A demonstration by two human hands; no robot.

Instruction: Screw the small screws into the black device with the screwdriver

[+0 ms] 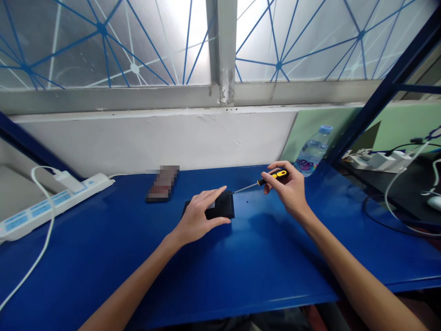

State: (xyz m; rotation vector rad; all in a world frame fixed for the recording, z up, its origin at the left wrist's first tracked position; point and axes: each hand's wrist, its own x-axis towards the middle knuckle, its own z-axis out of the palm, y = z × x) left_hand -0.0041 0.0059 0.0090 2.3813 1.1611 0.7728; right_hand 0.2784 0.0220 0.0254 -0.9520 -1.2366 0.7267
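Blk box [223, 206], x1: under L hand [198, 216], fingers & thumb clamped across it. Yel/blk screwdriver [277, 174], x1: R hand [288, 186] fingers & thumb pinching handle, tip at box's R end. Sm. dark bit [247, 202], x1: btwn both hands' fingers.

No word, number or brand can be read with certainty. The nearest to legible is the printed label [305, 163] wrapped around the clear plastic bottle [315, 148] at the back of the tabletop [138, 257]: large, rounded, dark letters stand across it, possibly ending in "on", but they are too blurred and too curved away to spell out. A small pale sticker [211, 205] sits on the black case [224, 206], partly covered by the left hand [198, 218]; any print on it is too small to make out. The phone-shaped object [163, 183] is pixelated, hiding whatever lettering it bears.
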